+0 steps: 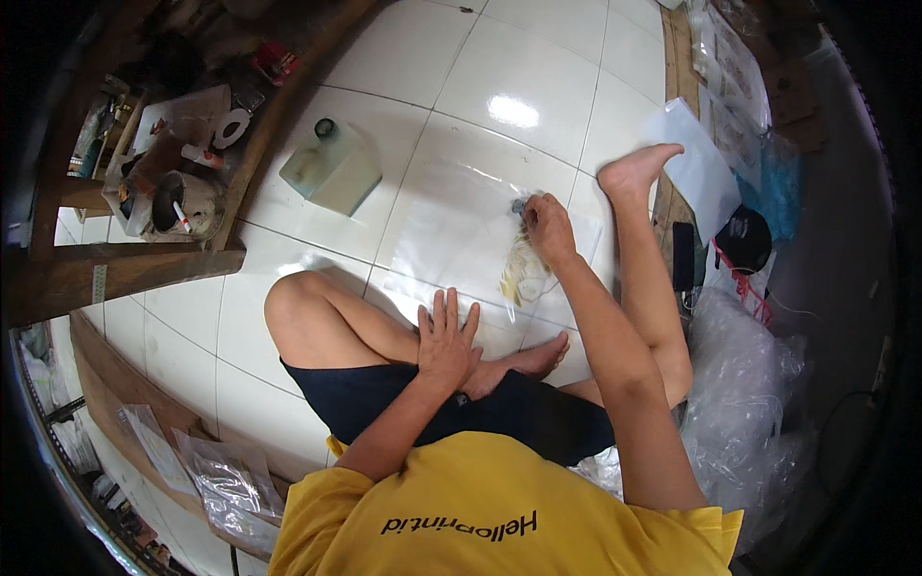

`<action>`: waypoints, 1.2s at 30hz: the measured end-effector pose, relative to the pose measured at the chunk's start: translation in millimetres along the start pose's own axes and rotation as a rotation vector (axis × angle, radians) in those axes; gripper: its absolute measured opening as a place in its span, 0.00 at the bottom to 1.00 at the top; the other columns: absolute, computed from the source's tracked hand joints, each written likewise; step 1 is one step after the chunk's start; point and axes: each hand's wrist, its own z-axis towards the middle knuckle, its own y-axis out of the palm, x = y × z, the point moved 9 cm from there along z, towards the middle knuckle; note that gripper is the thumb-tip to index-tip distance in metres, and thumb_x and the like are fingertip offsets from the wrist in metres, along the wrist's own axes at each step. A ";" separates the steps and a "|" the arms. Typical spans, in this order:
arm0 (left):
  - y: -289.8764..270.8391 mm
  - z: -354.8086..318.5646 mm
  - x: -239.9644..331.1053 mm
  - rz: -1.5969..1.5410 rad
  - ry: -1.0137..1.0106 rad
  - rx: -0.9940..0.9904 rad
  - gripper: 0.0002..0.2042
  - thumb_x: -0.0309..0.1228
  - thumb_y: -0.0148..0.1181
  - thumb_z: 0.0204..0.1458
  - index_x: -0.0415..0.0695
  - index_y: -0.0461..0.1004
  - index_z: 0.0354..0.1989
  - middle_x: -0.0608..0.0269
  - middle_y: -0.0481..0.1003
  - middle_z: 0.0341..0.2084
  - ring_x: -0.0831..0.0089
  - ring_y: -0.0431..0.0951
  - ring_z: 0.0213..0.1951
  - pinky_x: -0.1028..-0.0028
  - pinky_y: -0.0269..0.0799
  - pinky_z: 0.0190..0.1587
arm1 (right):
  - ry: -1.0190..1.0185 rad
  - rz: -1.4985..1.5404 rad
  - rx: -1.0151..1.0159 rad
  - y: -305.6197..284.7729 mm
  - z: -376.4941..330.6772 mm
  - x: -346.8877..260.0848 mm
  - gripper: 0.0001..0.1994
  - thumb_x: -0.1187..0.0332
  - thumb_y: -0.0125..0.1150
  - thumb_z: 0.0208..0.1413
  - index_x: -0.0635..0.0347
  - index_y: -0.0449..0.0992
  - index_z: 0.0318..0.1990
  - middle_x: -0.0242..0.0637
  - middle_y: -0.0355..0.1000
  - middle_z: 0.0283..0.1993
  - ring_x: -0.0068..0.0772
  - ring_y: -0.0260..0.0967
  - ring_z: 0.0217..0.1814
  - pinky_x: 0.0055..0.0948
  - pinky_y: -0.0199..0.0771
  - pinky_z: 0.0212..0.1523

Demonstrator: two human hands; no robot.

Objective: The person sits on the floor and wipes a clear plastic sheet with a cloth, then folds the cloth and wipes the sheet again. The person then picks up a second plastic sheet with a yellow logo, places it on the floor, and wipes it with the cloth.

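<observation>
A clear plastic sheet (432,226) lies flat on the white tiled floor in front of me. A gold-brown printed pattern (519,278) shows on its right part. My right hand (549,230) is closed over the sheet just above this pattern, its fingers pinched on a small grey-blue wad (519,205). Whether the wad is cloth cannot be made out. My left hand (448,341) is spread flat, palm down, with its fingertips at the sheet's near edge. It holds nothing.
A translucent jerrycan (336,173) of pale liquid with a dark cap stands left of the sheet. Farther left, a wooden frame (240,192) borders a cluttered shelf with a tape roll (230,129). At right are a pale blue sheet (693,168), a black cap (744,240) and crumpled plastic (740,394).
</observation>
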 end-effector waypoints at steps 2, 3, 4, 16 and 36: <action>-0.9 3.6 -1.7 -0.009 -0.009 0.014 0.40 0.53 0.60 0.55 0.54 0.55 0.75 0.37 0.44 0.74 0.40 0.41 0.75 0.37 0.41 0.70 | -0.059 0.008 -0.045 4.9 -17.0 -13.7 0.02 0.77 0.58 0.53 0.63 0.74 0.34 0.52 0.70 0.37 0.57 0.70 0.40 0.49 0.71 0.41; -1.4 3.2 -2.8 -0.015 -0.015 0.027 0.40 0.53 0.61 0.55 0.54 0.55 0.75 0.37 0.44 0.74 0.40 0.41 0.75 0.37 0.41 0.70 | -0.127 -0.005 -0.058 12.6 -41.2 -26.0 0.01 0.76 0.58 0.54 0.63 0.74 0.33 0.52 0.69 0.37 0.57 0.70 0.41 0.49 0.71 0.41; 1.6 0.9 -2.3 -0.023 -0.020 0.027 0.40 0.53 0.61 0.54 0.54 0.55 0.75 0.37 0.44 0.74 0.40 0.41 0.75 0.37 0.41 0.70 | -0.191 -0.014 -0.071 21.8 -66.4 -36.4 0.01 0.76 0.59 0.55 0.63 0.74 0.33 0.52 0.69 0.37 0.56 0.70 0.41 0.49 0.71 0.41; -0.6 2.1 0.4 0.008 -0.002 0.019 0.42 0.53 0.62 0.53 0.53 0.55 0.75 0.36 0.43 0.75 0.39 0.40 0.75 0.36 0.38 0.71 | -0.069 0.004 0.042 0.5 13.9 2.0 0.04 0.78 0.59 0.51 0.62 0.74 0.35 0.50 0.69 0.36 0.57 0.70 0.42 0.50 0.70 0.44; 2.7 2.1 -3.6 -0.057 0.003 0.019 0.41 0.54 0.60 0.55 0.56 0.53 0.76 0.33 0.40 0.74 0.35 0.38 0.75 0.35 0.35 0.71 | -0.175 0.163 -0.127 11.5 -53.9 -50.9 0.05 0.76 0.57 0.53 0.62 0.75 0.37 0.52 0.67 0.36 0.58 0.68 0.43 0.50 0.69 0.45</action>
